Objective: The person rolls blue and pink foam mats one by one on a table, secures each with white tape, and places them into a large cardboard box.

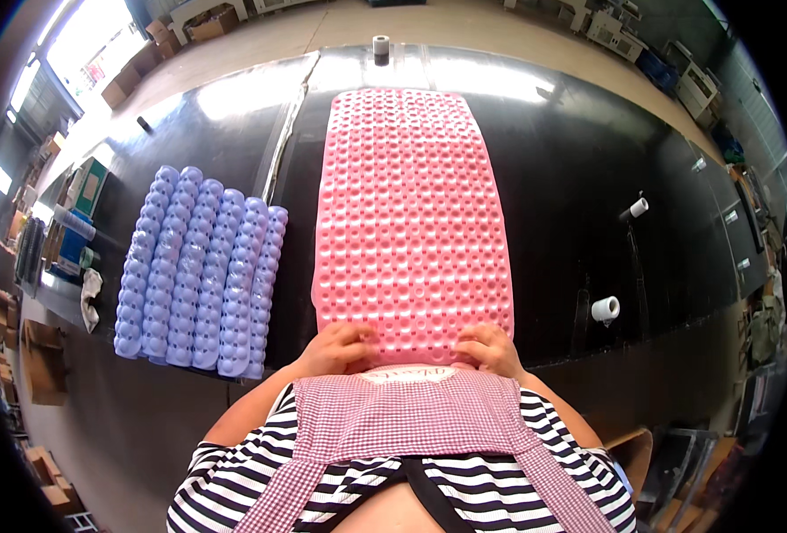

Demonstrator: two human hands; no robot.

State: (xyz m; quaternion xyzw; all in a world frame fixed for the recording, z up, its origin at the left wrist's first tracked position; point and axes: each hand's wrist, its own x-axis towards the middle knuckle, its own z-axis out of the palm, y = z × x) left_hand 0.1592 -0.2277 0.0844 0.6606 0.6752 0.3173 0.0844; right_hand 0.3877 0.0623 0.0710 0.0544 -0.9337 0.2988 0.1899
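A long pink bath mat (416, 213), covered in round bumps, lies flat on the black table (571, 204) and stretches away from me. At its near left corner, my left hand (340, 346) has its fingers curled on the edge. My right hand (489, 349) grips the near right corner in the same way. The mat's nearest edge is partly hidden by my fingers and my checked apron (402, 413). To the left, several blue-violet bumpy mats (202, 266), rolled into tubes, lie side by side.
A roll of white tape (605, 308) and a smaller white roll (639, 207) are on the right; another roll (381, 44) stands at the far edge. A green box (90, 185) and a crumpled white cloth (91, 298) are at far left. Cardboard boxes (123, 84) stand beyond.
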